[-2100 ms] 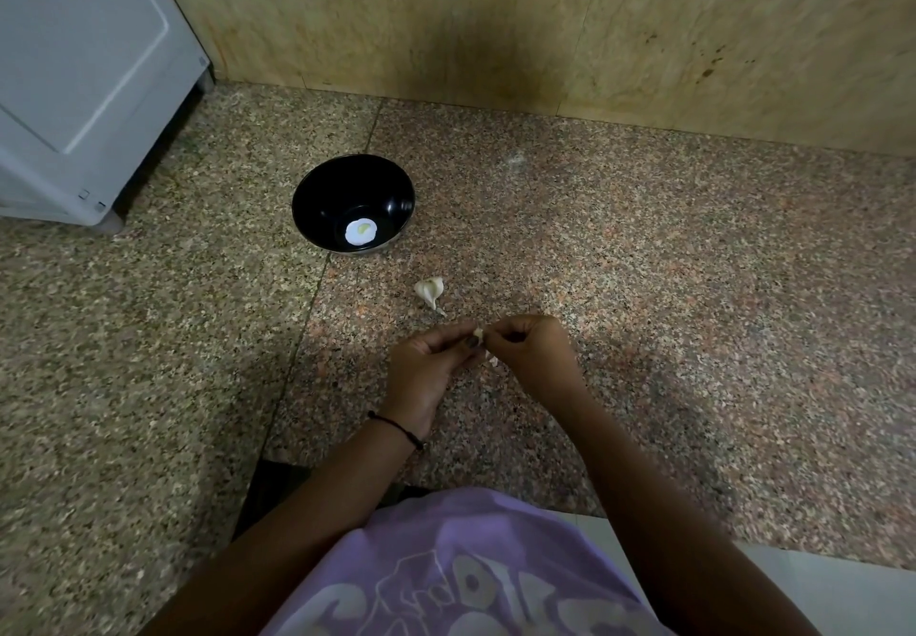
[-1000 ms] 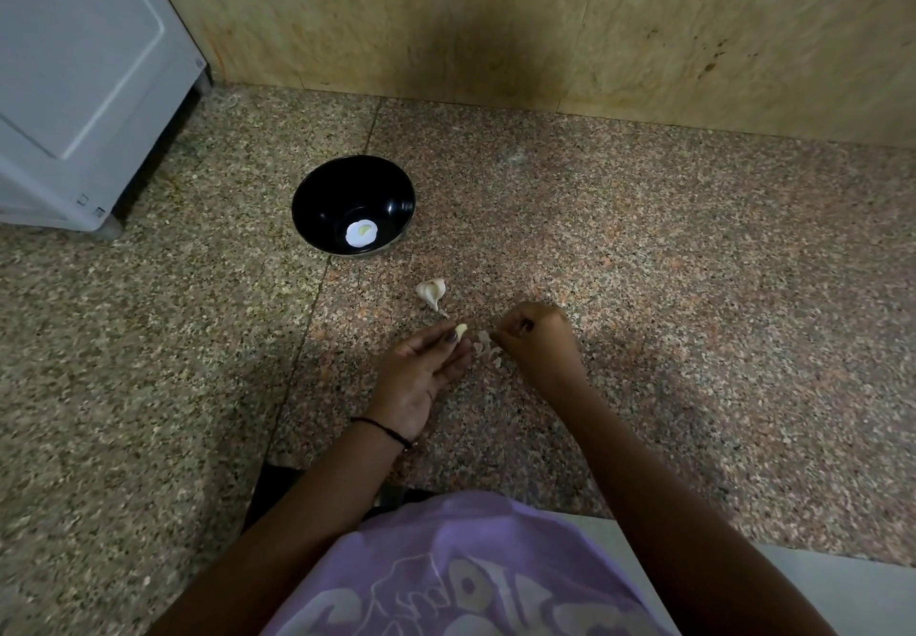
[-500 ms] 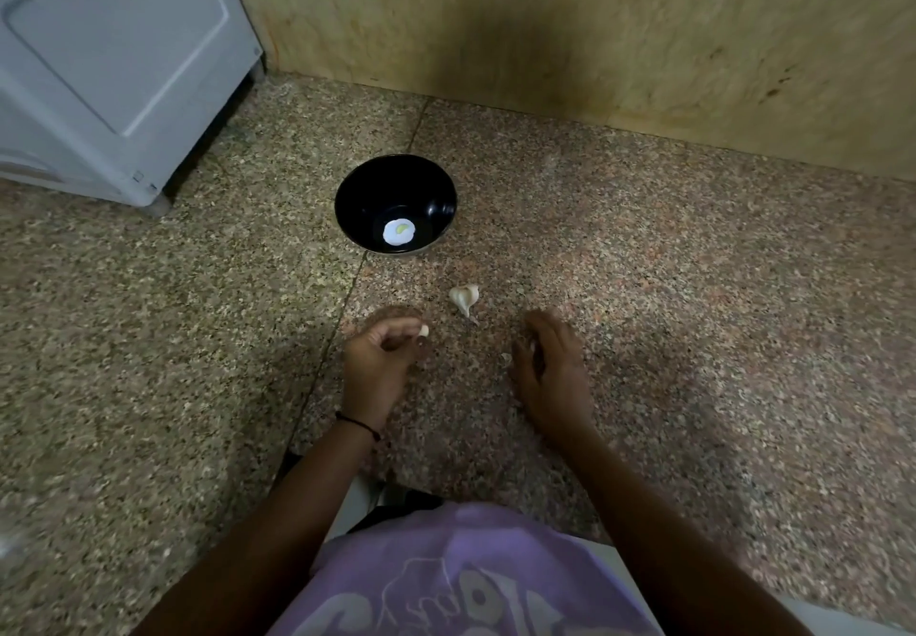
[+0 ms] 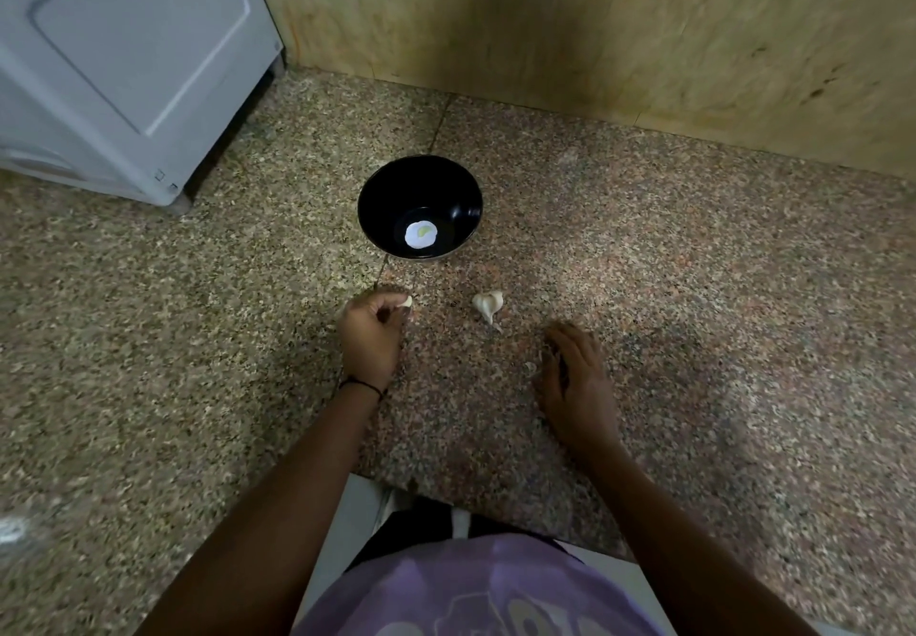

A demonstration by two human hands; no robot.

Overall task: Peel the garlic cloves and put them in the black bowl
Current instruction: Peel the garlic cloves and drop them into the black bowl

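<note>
Speckled granite floor, tan wall at the back, white cabinet top left. We sit on the floor, purple shirt at the bottom edge.

Black bowl stands on the floor ahead of us, on a floor seam. White round patch with a greenish mark at its bottom; we cannot tell what it is.

Our left hand, black band on the wrist, has its fingers curled and pinches a small pale garlic clove at the fingertips. Clove looks peeled. It is just short of the bowl, near side, not over the rim.

Our right hand lies palm down on the floor, fingers loose, gripping nothing we can see. Pale peel scrap just beside its thumb side.

Unpeeled garlic piece lies on the floor between the two hands, nearer the bowl, touching neither hand.
</note>
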